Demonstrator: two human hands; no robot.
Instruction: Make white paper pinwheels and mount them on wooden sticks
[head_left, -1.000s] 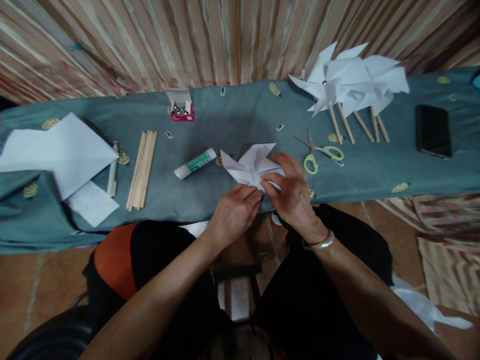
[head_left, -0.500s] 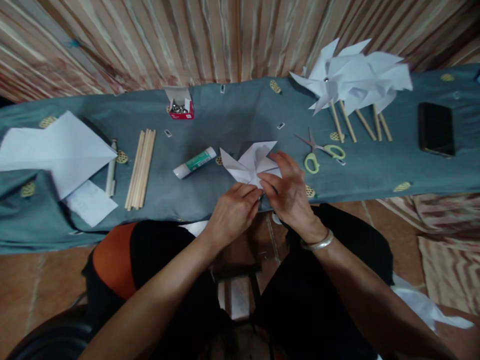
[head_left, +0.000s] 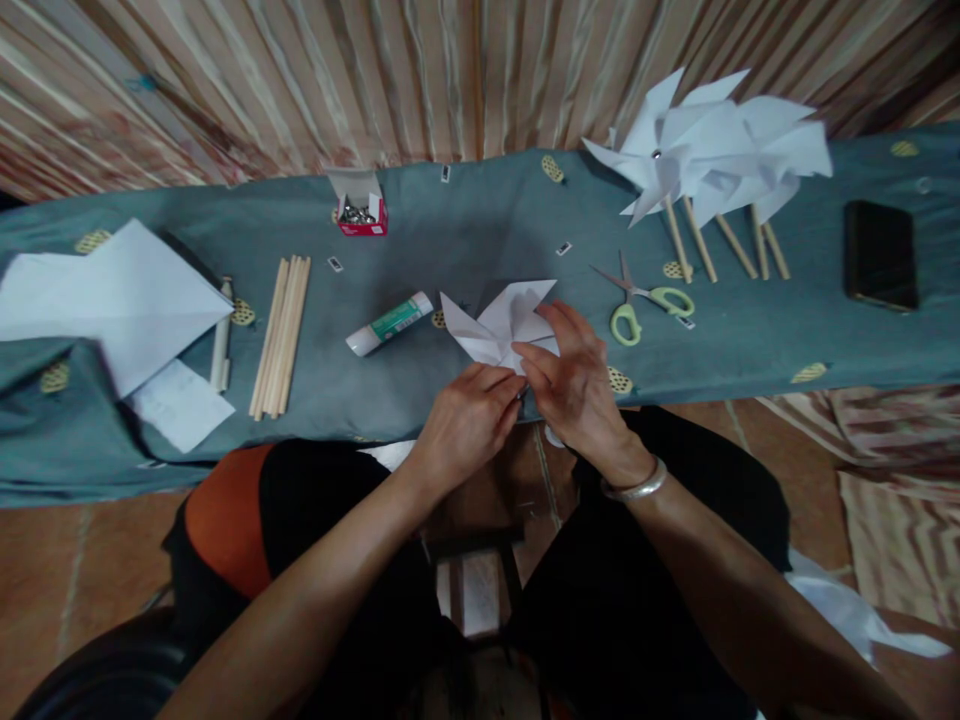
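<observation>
A white paper pinwheel (head_left: 499, 322) with folded blades lies at the near edge of the cloth-covered table, between my hands. My left hand (head_left: 469, 420) is closed at its lower edge, fingers curled and pressed together on the paper. From the right, my right hand (head_left: 574, 385) grips the pinwheel near its centre and right blade, thumb and fingers bent. My fingertips hide part of the lower blades. Left of the pinwheel lies a glue stick (head_left: 388, 324). Scissors (head_left: 636, 297) with green handles rest open to the right.
Finished pinwheels on sticks (head_left: 709, 150) are piled at the back right, beside a black phone (head_left: 880, 254). A red box of metal pins (head_left: 362, 215) stands at the back. Wooden sticks (head_left: 280, 338), a pen (head_left: 221, 345) and white paper sheets (head_left: 150, 300) lie left on the table cloth (head_left: 465, 230).
Hardly anything differs. My right fingers have shifted slightly left on the pinwheel, and the view has moved a little. Both hands stay on the paper.
</observation>
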